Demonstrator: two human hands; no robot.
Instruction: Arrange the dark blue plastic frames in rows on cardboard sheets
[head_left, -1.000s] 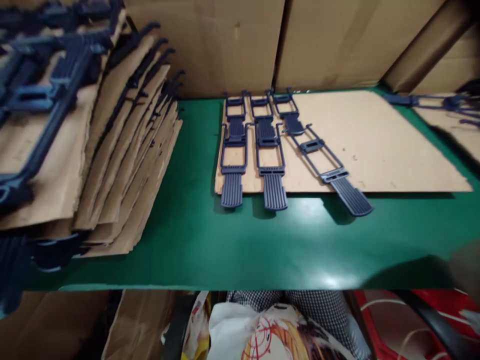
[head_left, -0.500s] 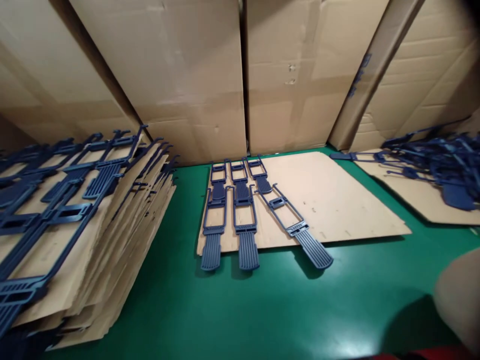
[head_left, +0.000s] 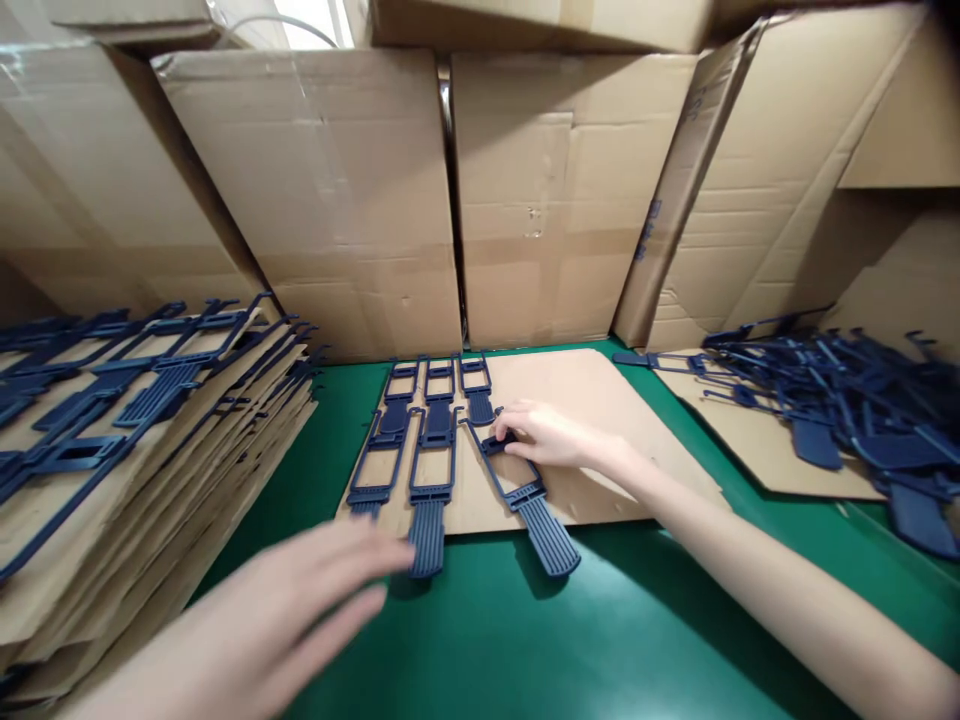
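On a flat cardboard sheet [head_left: 570, 380] lie dark blue plastic frames, each with an open rectangle and a ribbed paddle end. My right hand [head_left: 544, 432] reaches over the sheet, its fingers closed on the upper crossbar of the slanted blue plastic frame [head_left: 551, 537]. That frame's ribbed end juts past the sheet's front edge. To its left, two more frames lie nearly straight, the middle one [head_left: 427, 535] and the left one [head_left: 375, 470]. A back row of three smaller-looking frames [head_left: 441, 375] lies behind. My left hand [head_left: 307, 590], blurred, hovers in front with fingers stretched out, holding nothing.
At left rises a stack of cardboard sheets [head_left: 247, 440] layered with blue frames. A tangled pile of blue plastic parts [head_left: 847, 390] sits on another cardboard sheet at right. Large cardboard boxes [head_left: 337, 200] wall off the back of the green table [head_left: 637, 640].
Both my hands have come into view, the right one now on the slanted frame. The camera has tilted up, showing more of the boxes.
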